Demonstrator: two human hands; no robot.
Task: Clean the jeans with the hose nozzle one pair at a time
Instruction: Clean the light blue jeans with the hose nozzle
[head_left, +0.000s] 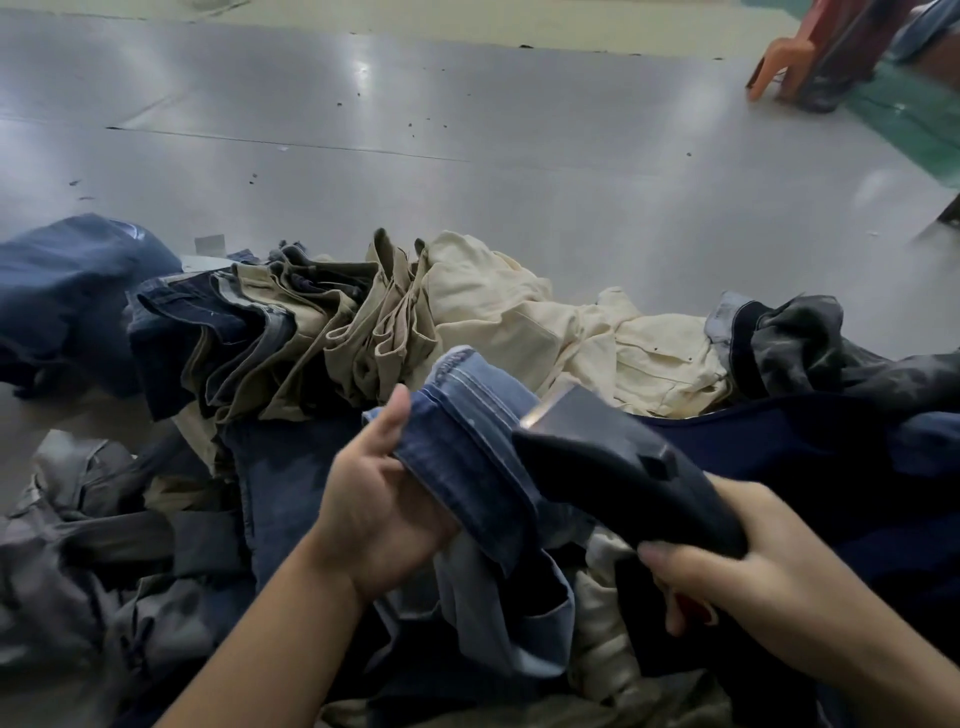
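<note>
Left hand (384, 499): grips the folded hem end of a blue pair (467, 447), thumb up along the near edge, fingers curled beneath the cloth.
Right hand (748, 587): wrapped round the dark handle of the nozzle (618, 467), thumb lying along its underside.
Nozzle: held low over the heap, its flat metal mouth (558, 402) right at the far edge of the held leg; blur hides whether mouth and denim actually touch.
Blue pair: lifted clear of the heap at the hem, the remainder trailing down between the two hands into the clothes below.
Stage: judged to be mid-cleaning of a single pair, with work seemingly at the hem end; the trailing remainder of that pair appears yet to pass under the nozzle.
Done: nothing shows which pairs are finished. A dark blue bundle (67, 296) lies apart on the left of the table (467, 171), which might be a finished lot, though that is a guess.
Left: plenty, by the look of it. A fanned row of khaki and navy pairs (291, 338) lies behind the hands, cream ones (519, 322) beside them, grey ones (93, 519) at near left, dark ones (810, 343) at far right.
Overall: early to middle, since the heap round the hands is large and unsorted.
Surroundings: small dark specks dot the table beyond the heap; an orange chair (784, 62) stands at top right.
</note>
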